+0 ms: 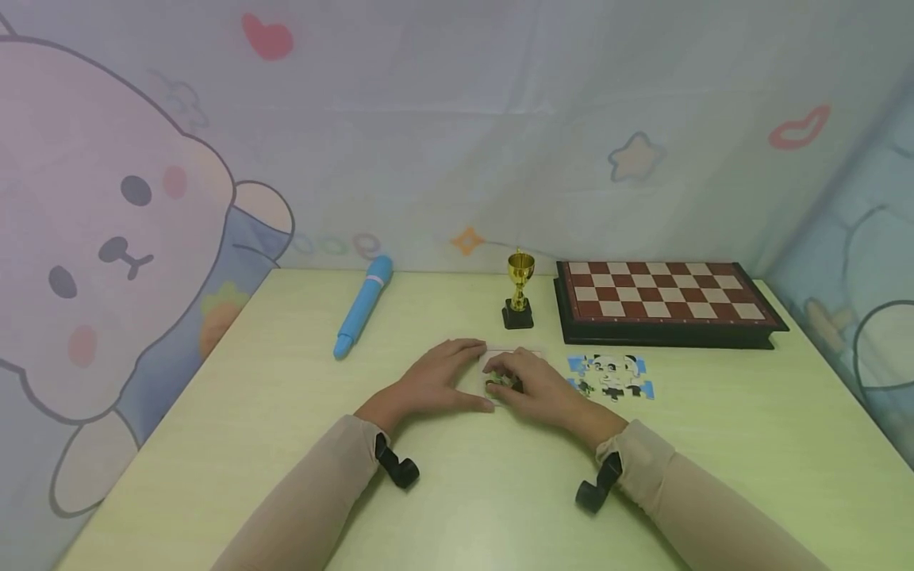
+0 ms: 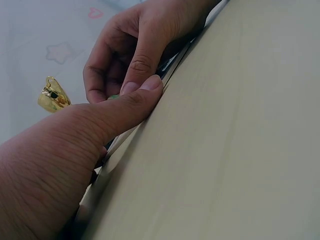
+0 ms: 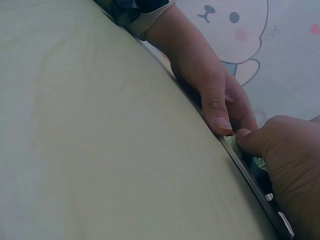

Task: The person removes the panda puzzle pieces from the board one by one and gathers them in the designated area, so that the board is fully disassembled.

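Observation:
In the head view, a small pale puzzle board (image 1: 494, 353) lies on the table between the two hands. My left hand (image 1: 444, 379) spans its left side, the fingers at the far edge and the straight thumb along the near edge. Over the board, the curled fingers of my right hand (image 1: 537, 390) pinch a green jigsaw piece (image 1: 504, 380), partly hidden under them. Both wrist views show the two thumbs close together at the board's edge; the left wrist view leaves the piece mostly covered. Several panda jigsaw pieces (image 1: 612, 376) lie grouped to the right of my right hand.
Behind the hands stands a small gold trophy (image 1: 519, 293) on a black base. A folded chessboard case (image 1: 667, 305) lies at the back right. To the left rests a blue pen-shaped object (image 1: 363, 307). A printed cloth (image 1: 428, 119) hangs behind the table (image 1: 464, 492).

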`<move>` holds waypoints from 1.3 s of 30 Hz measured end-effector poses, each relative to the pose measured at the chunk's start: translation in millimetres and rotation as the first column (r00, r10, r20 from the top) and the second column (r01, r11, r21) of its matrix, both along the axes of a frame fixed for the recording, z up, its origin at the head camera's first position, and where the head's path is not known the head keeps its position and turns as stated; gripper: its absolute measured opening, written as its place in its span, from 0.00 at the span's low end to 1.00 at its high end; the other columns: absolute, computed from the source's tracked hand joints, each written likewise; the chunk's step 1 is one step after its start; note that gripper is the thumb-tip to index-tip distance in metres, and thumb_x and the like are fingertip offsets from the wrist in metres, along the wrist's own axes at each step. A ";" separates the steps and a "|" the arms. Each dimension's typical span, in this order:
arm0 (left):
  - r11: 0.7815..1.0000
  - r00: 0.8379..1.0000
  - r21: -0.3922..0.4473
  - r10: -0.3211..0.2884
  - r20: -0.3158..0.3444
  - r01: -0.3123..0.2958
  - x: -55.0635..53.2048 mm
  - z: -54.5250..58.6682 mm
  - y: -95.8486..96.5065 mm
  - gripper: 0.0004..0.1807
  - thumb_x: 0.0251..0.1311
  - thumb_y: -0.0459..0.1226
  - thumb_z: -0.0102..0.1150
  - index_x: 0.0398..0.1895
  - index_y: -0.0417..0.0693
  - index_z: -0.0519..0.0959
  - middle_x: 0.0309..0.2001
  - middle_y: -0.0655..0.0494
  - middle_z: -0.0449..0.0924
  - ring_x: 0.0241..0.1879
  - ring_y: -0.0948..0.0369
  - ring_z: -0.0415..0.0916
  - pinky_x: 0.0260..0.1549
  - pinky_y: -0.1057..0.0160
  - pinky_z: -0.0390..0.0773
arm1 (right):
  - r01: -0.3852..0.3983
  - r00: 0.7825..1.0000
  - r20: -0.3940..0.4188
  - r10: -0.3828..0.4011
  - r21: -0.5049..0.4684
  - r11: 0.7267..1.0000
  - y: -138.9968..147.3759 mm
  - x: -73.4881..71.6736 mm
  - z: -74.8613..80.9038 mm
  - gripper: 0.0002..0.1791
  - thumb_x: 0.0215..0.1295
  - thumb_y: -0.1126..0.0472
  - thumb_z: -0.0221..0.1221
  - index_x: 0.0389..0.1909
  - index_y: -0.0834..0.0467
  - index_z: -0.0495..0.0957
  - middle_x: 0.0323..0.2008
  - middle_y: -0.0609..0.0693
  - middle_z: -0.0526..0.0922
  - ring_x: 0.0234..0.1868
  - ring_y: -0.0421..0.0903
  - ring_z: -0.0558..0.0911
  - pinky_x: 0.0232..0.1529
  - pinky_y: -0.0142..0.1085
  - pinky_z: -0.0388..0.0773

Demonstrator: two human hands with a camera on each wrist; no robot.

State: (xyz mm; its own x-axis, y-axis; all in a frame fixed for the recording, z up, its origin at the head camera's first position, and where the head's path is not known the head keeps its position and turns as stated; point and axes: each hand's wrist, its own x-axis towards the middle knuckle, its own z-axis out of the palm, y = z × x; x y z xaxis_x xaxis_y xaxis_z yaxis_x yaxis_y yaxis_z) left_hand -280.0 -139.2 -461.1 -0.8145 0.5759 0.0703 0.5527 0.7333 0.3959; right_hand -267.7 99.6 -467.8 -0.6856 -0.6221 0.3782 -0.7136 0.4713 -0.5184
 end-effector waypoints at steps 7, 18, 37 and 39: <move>1.000 1.000 -0.007 -0.003 -0.002 0.003 -0.4 0.1 0.4 0.58 0.49 0.76 0.57 0.79 0.57 0.60 0.77 0.63 0.56 0.75 0.59 0.52 0.72 0.53 0.56 | -0.026 0.996 -0.089 0.026 0.000 1.000 0.9 -3.0 -4.4 0.13 0.70 0.60 0.62 0.53 0.52 0.80 0.38 0.41 0.78 0.38 0.39 0.72 0.38 0.36 0.74; 1.000 1.000 -0.013 -0.014 -0.001 0.014 -2.9 0.2 0.5 0.58 0.49 0.77 0.56 0.79 0.56 0.59 0.77 0.63 0.56 0.76 0.59 0.52 0.72 0.53 0.56 | -0.055 0.996 -0.070 0.054 -0.012 0.998 1.3 -3.6 -1.5 0.14 0.71 0.61 0.62 0.55 0.48 0.79 0.44 0.40 0.80 0.43 0.39 0.72 0.43 0.38 0.74; 1.000 1.000 -0.014 -0.006 -0.008 0.006 -0.8 -3.6 0.4 0.59 0.48 0.78 0.54 0.79 0.56 0.59 0.77 0.62 0.56 0.76 0.59 0.51 0.73 0.52 0.55 | -0.035 0.986 -0.163 0.036 0.009 0.999 1.3 -5.2 -2.5 0.16 0.67 0.66 0.62 0.54 0.51 0.83 0.51 0.41 0.84 0.51 0.45 0.72 0.53 0.46 0.71; 1.000 1.000 -0.014 -0.008 -0.014 0.007 -1.5 -2.7 0.5 0.59 0.49 0.77 0.54 0.79 0.56 0.59 0.77 0.62 0.56 0.76 0.58 0.51 0.73 0.52 0.55 | -0.033 0.983 -0.178 0.033 0.004 0.999 1.9 -6.9 -2.2 0.16 0.67 0.66 0.63 0.54 0.51 0.83 0.50 0.39 0.85 0.50 0.45 0.72 0.52 0.44 0.71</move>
State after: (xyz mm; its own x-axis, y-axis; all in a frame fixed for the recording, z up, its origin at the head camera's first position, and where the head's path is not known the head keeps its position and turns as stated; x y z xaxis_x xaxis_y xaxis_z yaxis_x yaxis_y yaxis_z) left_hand -281.5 -138.7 -463.8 -0.8091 0.5830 0.0733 0.5636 0.7346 0.3778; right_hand -274.6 101.4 -470.0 -0.5864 -0.6436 0.4918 -0.8096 0.4465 -0.3810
